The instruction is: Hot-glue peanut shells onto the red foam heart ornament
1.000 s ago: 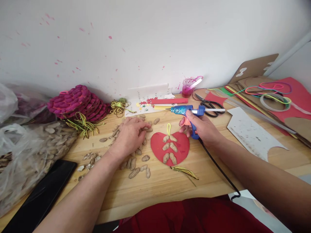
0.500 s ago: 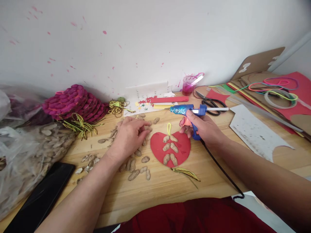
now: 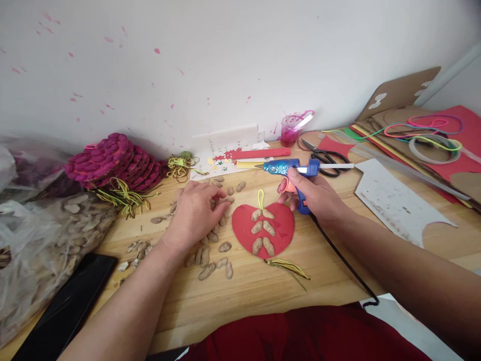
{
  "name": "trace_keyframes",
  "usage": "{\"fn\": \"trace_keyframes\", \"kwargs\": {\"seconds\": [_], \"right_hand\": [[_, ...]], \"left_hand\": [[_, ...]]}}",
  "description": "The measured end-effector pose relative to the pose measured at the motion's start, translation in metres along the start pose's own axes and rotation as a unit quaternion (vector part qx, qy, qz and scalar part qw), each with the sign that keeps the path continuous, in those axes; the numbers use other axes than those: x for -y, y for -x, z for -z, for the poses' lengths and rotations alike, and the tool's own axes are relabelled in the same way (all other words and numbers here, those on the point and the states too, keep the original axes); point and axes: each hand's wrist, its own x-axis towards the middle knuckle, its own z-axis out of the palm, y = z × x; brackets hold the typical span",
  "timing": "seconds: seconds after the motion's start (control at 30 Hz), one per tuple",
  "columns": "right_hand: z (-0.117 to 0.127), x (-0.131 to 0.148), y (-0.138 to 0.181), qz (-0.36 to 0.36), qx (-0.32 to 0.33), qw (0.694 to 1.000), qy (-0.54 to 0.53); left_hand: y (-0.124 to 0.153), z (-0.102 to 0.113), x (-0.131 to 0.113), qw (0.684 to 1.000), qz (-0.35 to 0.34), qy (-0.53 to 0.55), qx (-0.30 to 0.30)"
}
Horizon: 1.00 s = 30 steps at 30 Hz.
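Plainly, in the head view the right hand [image 3: 313, 193] is clamped round a blue plastic glue gun [image 3: 276, 167] with a glittery barrel, its metal nozzle pointing left. A white glue stick [image 3: 336, 166] juts from its rear, and a black cord [image 3: 338, 253] trails down to the table's front edge. The left hand [image 3: 199, 208] curls over a pile of tan, rough-shelled loose peanuts [image 3: 205, 255]; I cannot tell whether its thumb and fingers pinch one. Between the hands, a flat red heart [image 3: 242, 223] lies on the pale wooden table [image 3: 210, 311], bearing three pairs of tan peanuts [image 3: 257, 227] down its middle. A yellow cord loop [image 3: 260, 199] rises from its notch; a yellow-and-dark tassel [image 3: 287, 266] extends from its point. Black-handled scissors [image 3: 325, 155] lie behind the glue gun.
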Motion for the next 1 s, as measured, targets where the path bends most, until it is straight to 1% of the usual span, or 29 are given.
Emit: {"fn": "trace_keyframes", "kwargs": {"seconds": [0.1,0.2,0.27,0.33,0.4,0.5,0.63,0.73,0.87,1.0], "right_hand": [[0.0,-0.001,-0.001,-0.002,-0.005,1.0,-0.001],[0.0,-0.001,-0.001,-0.006,-0.004,1.0,0.014],[0.0,-0.002,-0.002,0.005,-0.003,1.0,0.014],[0.0,-0.005,-0.004,0.017,-0.006,1.0,0.009],[0.0,-0.007,-0.007,0.025,-0.008,1.0,0.004],[0.0,-0.011,-0.011,0.036,-0.008,0.999,-0.001],[0.001,-0.013,-0.014,0.046,-0.003,0.999,0.006],[0.002,-0.014,-0.014,0.046,0.004,0.999,0.007],[0.003,-0.017,-0.015,0.055,0.008,0.998,0.012],[0.004,-0.021,-0.017,0.067,0.013,0.998,0.019]], "left_hand": [[0.001,-0.001,0.0,0.999,0.009,-0.045,0.007],[0.0,-0.002,0.001,0.998,0.011,-0.053,0.013],[-0.001,-0.002,0.002,0.999,0.009,-0.039,0.009],[-0.002,-0.001,-0.001,1.0,0.017,0.002,0.006],[-0.002,0.001,-0.01,0.997,0.041,0.057,0.012],[-0.003,0.003,-0.032,0.991,0.068,0.109,0.044],[-0.009,0.005,-0.069,0.992,0.032,0.098,0.072],[-0.014,-0.002,-0.089,0.994,0.012,0.06,0.086],[-0.017,-0.016,-0.098,0.997,-0.007,-0.003,0.075],[-0.018,-0.026,-0.099,0.998,-0.009,-0.015,0.061]]}}
